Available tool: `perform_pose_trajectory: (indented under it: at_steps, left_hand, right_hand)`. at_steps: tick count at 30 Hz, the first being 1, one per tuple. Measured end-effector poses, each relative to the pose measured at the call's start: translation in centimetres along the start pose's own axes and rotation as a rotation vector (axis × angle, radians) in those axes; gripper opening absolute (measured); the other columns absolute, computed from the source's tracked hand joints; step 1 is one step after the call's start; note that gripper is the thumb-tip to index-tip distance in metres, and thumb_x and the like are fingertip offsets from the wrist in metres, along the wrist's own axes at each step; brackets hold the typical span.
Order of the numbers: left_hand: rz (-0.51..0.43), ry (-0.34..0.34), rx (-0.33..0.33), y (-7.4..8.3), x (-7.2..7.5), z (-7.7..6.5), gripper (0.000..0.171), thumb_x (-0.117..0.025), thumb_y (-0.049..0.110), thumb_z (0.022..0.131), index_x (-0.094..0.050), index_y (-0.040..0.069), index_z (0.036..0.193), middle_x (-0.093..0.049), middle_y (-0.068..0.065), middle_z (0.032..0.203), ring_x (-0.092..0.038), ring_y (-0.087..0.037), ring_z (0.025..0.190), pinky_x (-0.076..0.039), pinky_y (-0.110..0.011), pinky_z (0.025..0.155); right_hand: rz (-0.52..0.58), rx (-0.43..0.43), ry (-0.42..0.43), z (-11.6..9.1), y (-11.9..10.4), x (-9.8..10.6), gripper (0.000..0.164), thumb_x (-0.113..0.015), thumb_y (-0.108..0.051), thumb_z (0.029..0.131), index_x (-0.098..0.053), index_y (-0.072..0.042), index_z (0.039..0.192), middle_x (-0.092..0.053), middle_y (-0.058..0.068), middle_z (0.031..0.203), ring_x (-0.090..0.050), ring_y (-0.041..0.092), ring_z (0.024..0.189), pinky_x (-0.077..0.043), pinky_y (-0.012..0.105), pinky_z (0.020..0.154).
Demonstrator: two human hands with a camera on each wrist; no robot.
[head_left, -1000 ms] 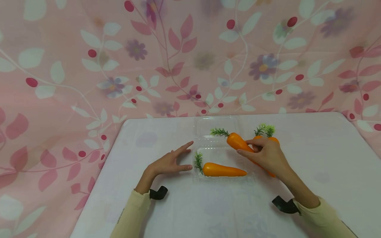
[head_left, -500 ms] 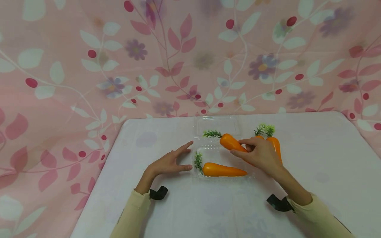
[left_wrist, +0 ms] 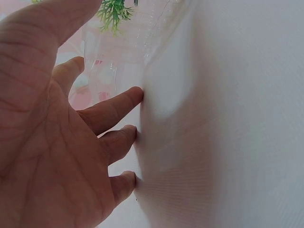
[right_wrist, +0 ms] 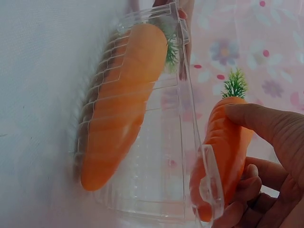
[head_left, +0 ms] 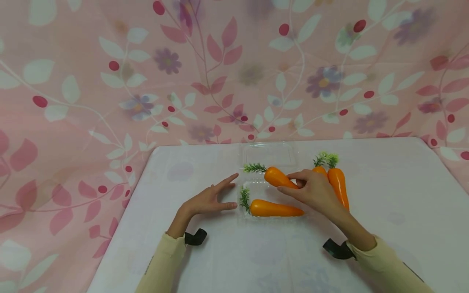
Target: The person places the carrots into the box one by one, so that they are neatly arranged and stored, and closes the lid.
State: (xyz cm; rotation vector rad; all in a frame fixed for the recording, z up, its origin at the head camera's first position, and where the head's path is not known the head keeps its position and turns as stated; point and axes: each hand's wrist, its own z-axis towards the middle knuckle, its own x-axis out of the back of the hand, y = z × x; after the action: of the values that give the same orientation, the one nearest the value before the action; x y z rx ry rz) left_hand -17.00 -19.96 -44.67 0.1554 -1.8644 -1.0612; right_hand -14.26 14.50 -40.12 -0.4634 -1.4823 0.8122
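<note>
My right hand (head_left: 316, 190) pinches an orange toy carrot (head_left: 277, 178) with green leafy tops over a clear plastic clamshell box (head_left: 239, 217). In the right wrist view, thumb and fingers grip this carrot (right_wrist: 228, 142), whose lower end shows behind the box's edge. Another carrot (head_left: 272, 208) lies in the box along its near side, leaves to the left. My left hand (head_left: 207, 200) rests at the box's left side with fingers spread, holding nothing. In the left wrist view, the left hand's fingertips (left_wrist: 135, 94) touch down on the white tabletop beside the box.
Two more carrots lie on the white table (head_left: 395, 191) right of the box; the right-hand one (head_left: 338, 185) shows whole, the other (head_left: 320, 170) is partly hidden by my right hand. The box's clear lid (head_left: 267, 154) lies folded back toward the floral curtain (head_left: 234, 69).
My right hand has moved left with its carrot, from beside the loose carrots to over the box. The right-hand loose carrot has come into fuller view. My left hand has stayed put.
</note>
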Motion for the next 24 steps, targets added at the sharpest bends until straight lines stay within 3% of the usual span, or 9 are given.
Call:
perform_pose_trajectory:
  at_steps: [12, 19, 24]
  left_hand:
    - [-0.01, -0.005, 0.008, 0.1, -0.1, 0.1, 0.092, -0.071, 0.051, 0.088, -0.016, 0.036, 0.159, -0.043, -0.001, 0.152, -0.025, -0.017, 0.145, 0.0, -0.066, 0.112]
    - [-0.003, -0.005, 0.018, 0.3, 0.0, 0.0, 0.09, -0.071, 0.052, 0.087, -0.014, 0.044, 0.157, -0.043, 0.001, 0.151, -0.024, -0.015, 0.145, 0.0, -0.064, 0.113]
    - [0.001, -0.005, 0.023, 0.3, -0.1, 0.0, 0.089, -0.071, 0.052, 0.087, -0.013, 0.049, 0.155, -0.043, 0.001, 0.151, -0.023, -0.015, 0.146, 0.0, -0.063, 0.114]
  right_hand:
    - [-0.03, 0.003, -0.013, 0.2, 0.1, -0.8, 0.06, -0.079, -0.06, 0.074, -0.077, -0.012, 0.109, -0.046, 0.001, 0.069, -0.04, 0.017, 0.058, -0.029, 0.028, 0.049]
    - [-0.046, 0.002, -0.016, 0.2, 0.1, -1.1, 0.055, -0.082, -0.054, 0.075, -0.077, -0.012, 0.109, -0.047, 0.001, 0.07, -0.04, 0.017, 0.058, -0.029, 0.027, 0.049]
    - [-0.057, -0.008, -0.022, 0.1, 0.1, -1.3, 0.057, -0.08, -0.059, 0.073, -0.077, -0.014, 0.109, -0.047, 0.0, 0.07, -0.04, 0.017, 0.058, -0.029, 0.027, 0.049]
